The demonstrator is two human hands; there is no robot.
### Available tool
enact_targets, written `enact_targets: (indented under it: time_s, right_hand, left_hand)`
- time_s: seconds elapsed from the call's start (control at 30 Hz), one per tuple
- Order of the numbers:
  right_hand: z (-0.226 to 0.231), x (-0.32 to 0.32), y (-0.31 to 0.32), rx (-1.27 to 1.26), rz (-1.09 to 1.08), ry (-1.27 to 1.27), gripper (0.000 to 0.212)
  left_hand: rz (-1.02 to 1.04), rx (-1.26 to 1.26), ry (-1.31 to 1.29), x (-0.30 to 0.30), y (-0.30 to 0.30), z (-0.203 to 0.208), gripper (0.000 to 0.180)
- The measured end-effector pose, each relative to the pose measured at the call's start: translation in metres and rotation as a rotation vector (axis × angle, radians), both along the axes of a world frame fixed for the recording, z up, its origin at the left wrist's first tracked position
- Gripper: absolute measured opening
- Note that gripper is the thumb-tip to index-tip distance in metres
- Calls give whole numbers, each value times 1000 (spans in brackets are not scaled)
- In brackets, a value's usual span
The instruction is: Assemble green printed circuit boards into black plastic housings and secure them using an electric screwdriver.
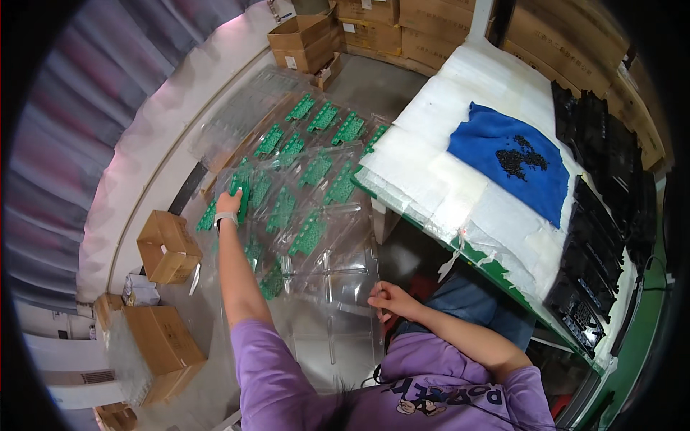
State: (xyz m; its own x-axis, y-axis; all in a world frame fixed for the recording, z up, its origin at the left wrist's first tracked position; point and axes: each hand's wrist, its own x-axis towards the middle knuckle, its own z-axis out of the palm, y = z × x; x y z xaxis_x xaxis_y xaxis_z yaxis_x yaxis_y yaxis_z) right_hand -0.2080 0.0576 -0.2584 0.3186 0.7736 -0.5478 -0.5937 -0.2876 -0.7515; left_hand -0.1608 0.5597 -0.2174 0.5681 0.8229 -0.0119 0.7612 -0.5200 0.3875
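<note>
My left hand [228,205] is stretched out over clear plastic trays, its fingers closed on a green circuit board [244,192]. More green circuit boards [309,231] lie in rows in the stacked clear trays [345,276]. Some of them show through the plastic of an upper tray. My right hand [392,299] is beside the right edge of the nearest tray, with its fingers curled in. Whether it pinches the tray edge or something small is hidden.
On the right stands a green-edged table [496,269] covered with white foam sheet [431,154]. A blue cloth [471,136] there carries a pile of small black parts [519,159]. Black plastic housings [586,287] line its far right side. Cardboard boxes [169,248] stand left and at the back.
</note>
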Motion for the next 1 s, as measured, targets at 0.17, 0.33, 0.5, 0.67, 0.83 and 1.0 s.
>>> enact_targets:
  time_s: [0.17, 0.33, 0.5, 0.67, 0.83, 1.0]
  right_hand:
    - [-6, -8, 1, 150, 27, -33, 29]
    - [2, -9, 3, 301, -6, -66, 28]
    - [39, -18, 22, 517, -49, -180, 32]
    - [103, -59, 70, 478, 224, -517, 29]
    - [107, -124, 116, 450, 417, -960, 30]
    - [63, -153, 139, 310, 579, -1129, 32]
  left_hand:
    - [3, 77, -142, -25, 20, -22, 52]
    - [-58, -185, -398, -41, 16, -26, 36]
    - [-66, -207, -634, -82, 11, 14, 25]
    - [239, -539, -1193, -214, -13, 47, 24]
    - [531, -586, -1337, -392, -68, 3, 20]
    - [1116, -841, -1380, -491, -186, -126, 30]
